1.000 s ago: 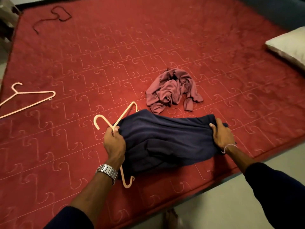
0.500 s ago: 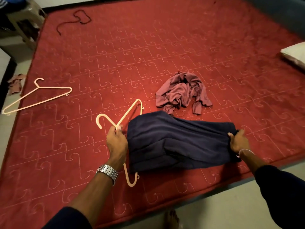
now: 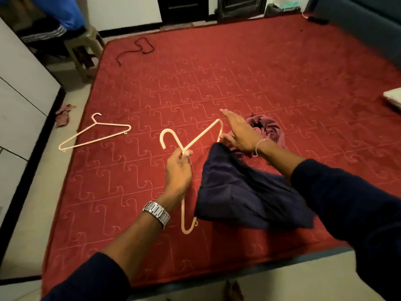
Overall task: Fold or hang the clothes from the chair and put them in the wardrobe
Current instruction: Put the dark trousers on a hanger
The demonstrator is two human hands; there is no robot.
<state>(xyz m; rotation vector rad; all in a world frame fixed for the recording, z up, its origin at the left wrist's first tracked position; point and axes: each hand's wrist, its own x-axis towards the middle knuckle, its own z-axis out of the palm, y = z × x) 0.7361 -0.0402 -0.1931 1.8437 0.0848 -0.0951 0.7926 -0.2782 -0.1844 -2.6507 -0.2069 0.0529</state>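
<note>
over the bed (image 3: 260, 72), left hand (image 3: 178, 170) grips hanger (image 3: 201, 137) bearing navy garment (image 3: 238, 192).

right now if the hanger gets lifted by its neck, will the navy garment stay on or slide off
The navy garment looks soft and floppy: it lies creased and sagging over the hanger, so it would likely droop. It seems bunched toward one side, so it may slip off that way. The left hand holds only the neck, so the hanger could tilt.

Lower bar of pale pink plastic hanger (image 3: 200, 137) buried under dark navy folded garment (image 3: 243, 192). Crumpled mauve cloth (image 3: 271, 131) half concealed behind right hand (image 3: 239, 133). White pillow (image 3: 393, 101) cropped at right edge.
</note>
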